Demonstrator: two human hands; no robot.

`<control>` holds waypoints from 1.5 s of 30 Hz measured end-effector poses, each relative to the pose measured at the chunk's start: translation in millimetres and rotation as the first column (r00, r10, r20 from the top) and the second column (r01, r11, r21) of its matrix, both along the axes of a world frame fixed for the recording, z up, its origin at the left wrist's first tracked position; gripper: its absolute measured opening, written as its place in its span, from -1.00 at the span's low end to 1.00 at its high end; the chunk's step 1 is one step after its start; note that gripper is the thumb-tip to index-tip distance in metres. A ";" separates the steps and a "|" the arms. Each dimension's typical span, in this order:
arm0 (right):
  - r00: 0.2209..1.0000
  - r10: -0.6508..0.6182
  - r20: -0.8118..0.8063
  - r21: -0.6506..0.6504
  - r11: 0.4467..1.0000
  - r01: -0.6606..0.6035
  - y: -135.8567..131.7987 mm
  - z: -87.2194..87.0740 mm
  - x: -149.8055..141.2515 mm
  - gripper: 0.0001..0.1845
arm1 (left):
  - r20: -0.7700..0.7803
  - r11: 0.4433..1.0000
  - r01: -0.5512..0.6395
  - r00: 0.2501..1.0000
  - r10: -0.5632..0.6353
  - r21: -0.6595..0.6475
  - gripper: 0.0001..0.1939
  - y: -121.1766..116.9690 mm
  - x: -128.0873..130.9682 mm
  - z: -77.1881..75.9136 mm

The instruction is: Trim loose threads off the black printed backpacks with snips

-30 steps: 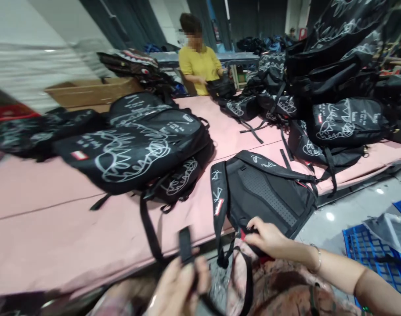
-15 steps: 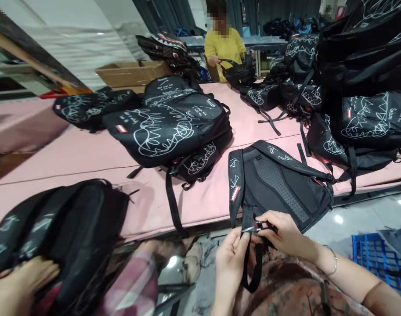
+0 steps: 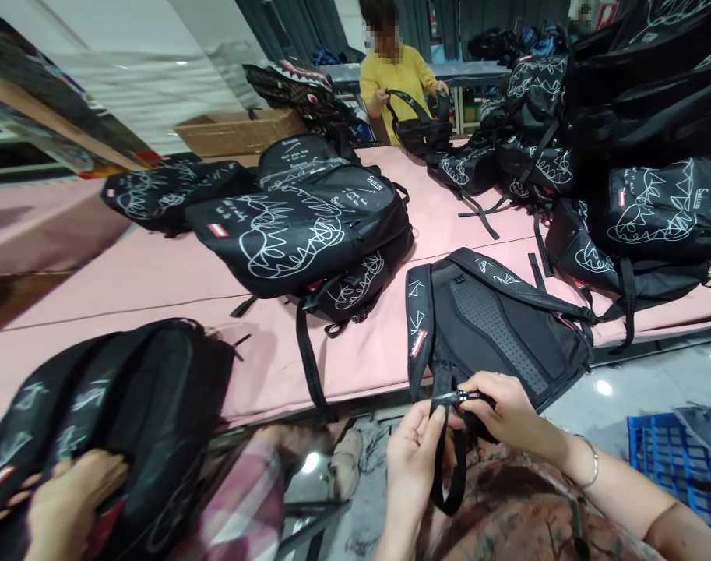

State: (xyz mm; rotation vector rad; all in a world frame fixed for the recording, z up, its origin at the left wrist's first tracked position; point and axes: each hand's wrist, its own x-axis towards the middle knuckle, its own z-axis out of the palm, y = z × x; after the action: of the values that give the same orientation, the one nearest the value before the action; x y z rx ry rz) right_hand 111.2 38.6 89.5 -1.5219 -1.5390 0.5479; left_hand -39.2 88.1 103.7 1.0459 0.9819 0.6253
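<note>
A black backpack with white scribble print lies back side up at the near edge of the pink table. Its shoulder strap hangs off the edge in a loop. My left hand pinches the strap just below the buckle. My right hand is closed on the buckle from the right. Both hands meet at the table edge, over my patterned lap.
A pile of matching backpacks lies mid-table, and more are stacked high at the right. At lower left another person's hand holds a backpack. A person in yellow handles a bag at the far end. A blue crate stands on the floor.
The view swung left, then steadied. My left hand came up from my lap to the strap, and both hands closed on the buckle. The neighbour's backpack came into view at lower left.
</note>
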 end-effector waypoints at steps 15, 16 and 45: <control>0.605 -0.312 -0.733 -0.356 0.933 0.049 11.7 -13.5 8.2 -0.58 | 0.183 0.984 0.111 0.979 -0.085 -0.140 -0.60 -22.4 12.2 -21.3; 0.612 -0.317 -0.724 -0.361 0.931 0.056 13.4 -14.2 8.4 -0.56 | 0.112 0.996 0.055 0.993 -0.046 -0.073 -0.62 -21.3 11.0 -21.4; 0.920 -0.010 0.392 0.191 0.979 -0.071 8.4 -7.5 22.7 -0.75 | 0.051 0.954 -0.248 0.964 0.260 -0.171 -0.62 -0.2 2.6 -11.9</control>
State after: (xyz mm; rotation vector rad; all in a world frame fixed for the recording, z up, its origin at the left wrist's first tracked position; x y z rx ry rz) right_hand 133.9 46.9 82.0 -1.5108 -1.8614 0.0945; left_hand -36.7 87.9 91.8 0.7523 1.0936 0.7745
